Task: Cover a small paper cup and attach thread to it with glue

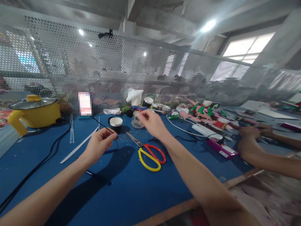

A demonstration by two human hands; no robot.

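Note:
My left hand (100, 144) is closed in a pinch around a thin dark wire-like strip (101, 124), which slants up and left from the fingers. My right hand (151, 123) is raised at the clear jar (136, 121), fingertips drawn together over its side; what they hold, if anything, is hidden. Between the hands stands a small black cup with a white rim (116, 125). Scissors (150, 155) with one red and one yellow handle lie nearer me, blades partly apart. A dark blue pen-like stick (97, 177) rests below my left hand.
A yellow electric pot (35, 111) with a glass lid stands at left, its black cord (50, 153) crossing the blue table. White strips (78, 146) lie near my left arm. At right are a white power strip (207, 131), a purple box (222, 149) and a co-worker's hands (250, 135).

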